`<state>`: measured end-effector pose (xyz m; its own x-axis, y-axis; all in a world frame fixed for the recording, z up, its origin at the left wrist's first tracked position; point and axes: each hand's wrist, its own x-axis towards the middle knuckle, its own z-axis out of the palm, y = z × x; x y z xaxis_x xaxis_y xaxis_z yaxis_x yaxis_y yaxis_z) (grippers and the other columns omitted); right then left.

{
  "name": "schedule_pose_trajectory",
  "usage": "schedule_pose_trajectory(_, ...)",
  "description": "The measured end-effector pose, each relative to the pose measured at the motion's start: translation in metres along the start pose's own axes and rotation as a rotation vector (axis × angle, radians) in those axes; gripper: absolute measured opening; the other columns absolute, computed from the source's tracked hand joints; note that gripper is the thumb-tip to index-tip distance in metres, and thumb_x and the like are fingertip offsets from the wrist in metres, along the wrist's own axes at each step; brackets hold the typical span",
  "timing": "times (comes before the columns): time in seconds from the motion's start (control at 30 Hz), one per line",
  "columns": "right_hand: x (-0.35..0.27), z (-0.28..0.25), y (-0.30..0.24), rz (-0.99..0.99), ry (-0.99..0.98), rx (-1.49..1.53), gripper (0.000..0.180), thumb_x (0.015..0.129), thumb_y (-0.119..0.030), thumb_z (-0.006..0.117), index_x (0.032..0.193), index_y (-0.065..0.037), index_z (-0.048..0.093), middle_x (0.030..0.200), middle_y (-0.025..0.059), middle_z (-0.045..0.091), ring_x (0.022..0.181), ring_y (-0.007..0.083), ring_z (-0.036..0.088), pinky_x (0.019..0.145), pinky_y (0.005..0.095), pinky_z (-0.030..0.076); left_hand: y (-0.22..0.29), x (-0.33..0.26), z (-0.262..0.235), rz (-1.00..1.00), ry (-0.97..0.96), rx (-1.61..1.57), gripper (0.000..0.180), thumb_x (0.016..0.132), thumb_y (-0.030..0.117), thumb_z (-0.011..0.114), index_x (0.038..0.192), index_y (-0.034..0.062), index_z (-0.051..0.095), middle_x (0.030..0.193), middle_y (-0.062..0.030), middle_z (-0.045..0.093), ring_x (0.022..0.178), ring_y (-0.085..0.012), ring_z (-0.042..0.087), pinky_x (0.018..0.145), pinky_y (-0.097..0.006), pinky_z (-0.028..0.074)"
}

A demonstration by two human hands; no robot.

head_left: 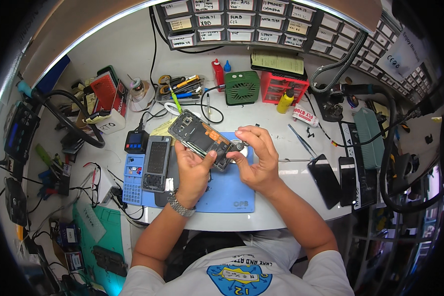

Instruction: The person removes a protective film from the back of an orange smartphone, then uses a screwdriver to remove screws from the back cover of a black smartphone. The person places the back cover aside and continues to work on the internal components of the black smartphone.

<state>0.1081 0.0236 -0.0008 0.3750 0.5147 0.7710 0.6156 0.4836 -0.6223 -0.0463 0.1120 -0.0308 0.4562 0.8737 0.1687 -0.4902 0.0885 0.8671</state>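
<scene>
My left hand (pixel 194 170) grips a smartphone with its back off (pixel 198 134), tilted above the blue work mat (pixel 227 192). Its dark frame, camera area and an orange flex cable show. At the phone's lower right end, my right hand (pixel 256 160) is curled, thumb and forefinger around a small dark knob-like piece (pixel 240 146) whose kind I cannot make out. Behind these fingers a pale round dish is partly hidden. Left of my left hand lies another opened phone body (pixel 157 165) on the mat, next to a light-blue parts tray (pixel 133 180).
Two dark phone screens (pixel 324 181) and tweezers (pixel 302 140) lie at right. At the back stand a green fan (pixel 242 88), a red drawer box (pixel 276 89), a yellow bottle (pixel 285 101) and a tool tray (pixel 182 91). A black hose (pixel 392 197) curves at far right.
</scene>
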Motion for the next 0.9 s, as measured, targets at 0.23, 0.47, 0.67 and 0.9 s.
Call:
schedule_pose_trajectory(0.23,-0.009,0.002,0.001,0.153,-0.021,0.189,0.049,0.086,0.009,0.082,0.132,-0.007,0.074,0.122,0.0146,0.061,0.097,0.0231,0.069,0.084,0.0329,0.058,-0.005,0.002,-0.004,0.015,0.007,0.034,0.067,0.095,-0.011,0.074,0.147,0.0083,0.035,0.134,-0.0154,0.064,0.113,-0.0208,0.073,0.087,-0.033,0.067)
schedule_pose_trajectory(0.47,-0.009,-0.002,0.007,0.074,-0.043,0.103,0.058,0.085,0.008,0.083,0.138,-0.010,0.071,0.126,0.0153,0.057,0.098,0.0233,0.068,0.086,0.0317,0.056,-0.006,0.002,-0.001,0.018,0.025,0.039,0.066,0.096,-0.009,0.075,0.146,0.0081,0.035,0.129,-0.0147,0.067,0.106,-0.0197,0.075,0.080,-0.031,0.066)
schedule_pose_trajectory(0.67,-0.002,-0.002,0.004,-0.008,-0.100,-0.055,0.067,0.082,0.013,0.081,0.144,-0.010,0.067,0.130,0.0165,0.054,0.100,0.0222,0.067,0.087,0.0325,0.056,-0.004,0.001,-0.004,-0.011,0.041,0.097,0.063,0.096,-0.008,0.076,0.143,0.0083,0.037,0.122,-0.0128,0.070,0.101,-0.0184,0.076,0.079,-0.031,0.066)
schedule_pose_trajectory(0.9,-0.007,-0.003,0.006,0.119,-0.155,0.020,0.071,0.082,0.018,0.074,0.146,-0.010,0.062,0.131,0.0167,0.052,0.097,0.0212,0.066,0.087,0.0345,0.062,-0.009,0.002,-0.004,0.034,0.032,0.066,0.062,0.096,-0.010,0.074,0.143,0.0077,0.037,0.132,-0.0153,0.066,0.111,-0.0201,0.074,0.085,-0.032,0.066)
